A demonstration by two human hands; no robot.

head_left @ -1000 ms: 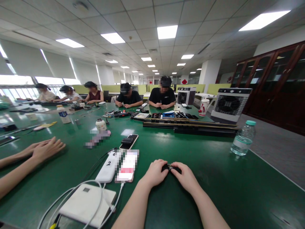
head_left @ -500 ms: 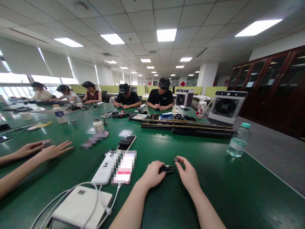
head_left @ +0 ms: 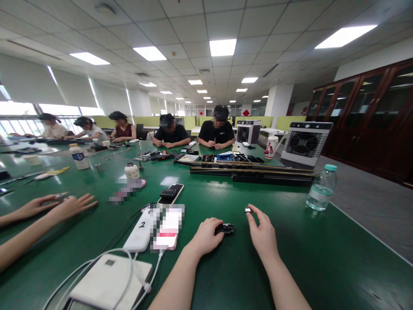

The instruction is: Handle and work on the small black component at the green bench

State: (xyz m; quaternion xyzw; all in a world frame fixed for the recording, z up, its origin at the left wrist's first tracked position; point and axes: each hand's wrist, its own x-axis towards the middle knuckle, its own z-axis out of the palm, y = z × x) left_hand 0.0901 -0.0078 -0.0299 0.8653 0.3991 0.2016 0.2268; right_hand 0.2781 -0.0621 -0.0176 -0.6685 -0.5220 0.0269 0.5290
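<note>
- Head view, nearest: white box (head_left: pixel 109 280) at lower left, small grey panel on its top face.
- My left hand (head_left: pixel 206 236) grips a black part (head_left: pixel 228 229) by its left end, over the green table (head_left: pixel 325 249); any marking is too small to read.
- My right hand (head_left: pixel 263 234) pinches a small piece (head_left: pixel 247 210) between thumb and fingertips, apart from the black part, to its upper right.
- White power bank (head_left: pixel 138 237), left of my left hand: "2" written in black.
- Lit phone (head_left: pixel 169 226) just beside it: pink-red band on the screen, text masked by pixelation.
- Co-worker's hands (head_left: pixel 66 209), left: grip on a small grey item, I cannot tell.
- Water bottle (head_left: pixel 322 189), right: turquoise cap, pale label, wording illegible.
- White bottle (head_left: pixel 79 157), farther left: blue label, lettering illegible to me.
- Person in a black shirt (head_left: pixel 222 131), across the table: small white chest print, unreadable.
</note>
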